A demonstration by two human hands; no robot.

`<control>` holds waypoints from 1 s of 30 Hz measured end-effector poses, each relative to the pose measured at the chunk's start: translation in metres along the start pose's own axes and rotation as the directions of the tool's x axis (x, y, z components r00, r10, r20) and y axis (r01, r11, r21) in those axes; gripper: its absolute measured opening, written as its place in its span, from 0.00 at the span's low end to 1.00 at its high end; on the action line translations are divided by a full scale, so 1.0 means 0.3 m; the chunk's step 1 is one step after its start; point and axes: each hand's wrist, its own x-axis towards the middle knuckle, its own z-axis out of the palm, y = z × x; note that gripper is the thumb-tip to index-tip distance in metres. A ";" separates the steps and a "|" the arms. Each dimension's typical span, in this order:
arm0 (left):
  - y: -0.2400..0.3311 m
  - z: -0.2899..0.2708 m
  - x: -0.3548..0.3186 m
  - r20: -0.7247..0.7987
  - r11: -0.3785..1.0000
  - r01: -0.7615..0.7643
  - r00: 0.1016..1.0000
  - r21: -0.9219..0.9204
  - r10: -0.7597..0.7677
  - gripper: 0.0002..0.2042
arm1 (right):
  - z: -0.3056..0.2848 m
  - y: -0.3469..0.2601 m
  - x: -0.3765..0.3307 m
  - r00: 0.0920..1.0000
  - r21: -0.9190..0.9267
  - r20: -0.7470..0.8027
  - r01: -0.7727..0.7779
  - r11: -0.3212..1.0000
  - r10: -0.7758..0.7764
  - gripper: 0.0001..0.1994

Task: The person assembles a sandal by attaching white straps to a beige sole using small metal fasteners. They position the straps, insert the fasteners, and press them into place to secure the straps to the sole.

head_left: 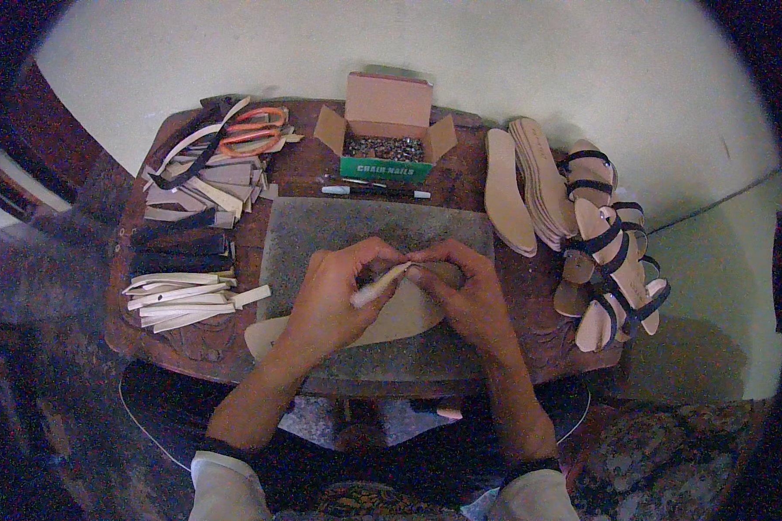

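Both hands meet above a tan sandal sole [378, 323] that lies slantwise on a grey mat [300, 234]. Between the fingertips of my left hand [339, 286] and my right hand [460, 291] is a cream strap [378, 285], bent or folded, its loose end pointing down and left. Each hand pinches the strap with thumb and index finger, close together at its upper end. The sole's heel or toe end sticks out to the left under my left wrist; part of the sole is hidden by my hands.
A green open box of nails [387, 165] stands at the back, with a marker pen [375, 191] before it. Orange-handled scissors [254, 130], grey and black strips [182, 252] and cream straps [178, 300] lie left. Stacked soles [539, 187] and black-strapped sandals [613, 247] crowd the right edge.
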 end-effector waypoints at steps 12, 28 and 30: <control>0.005 0.001 -0.002 0.050 0.997 0.033 0.998 0.063 -0.036 0.06 | 0.013 -0.009 -0.007 1.000 0.051 -0.003 0.002 0.999 -0.002 0.07; 0.003 0.003 -0.001 -0.008 0.960 0.260 0.965 -0.101 -0.262 0.06 | 0.004 -0.034 -0.010 0.996 0.164 0.052 -0.074 0.984 0.066 0.13; 0.004 0.000 -0.001 0.005 0.958 0.270 0.963 -0.096 -0.271 0.07 | 0.003 -0.042 -0.012 0.988 0.171 0.069 -0.151 0.974 0.141 0.13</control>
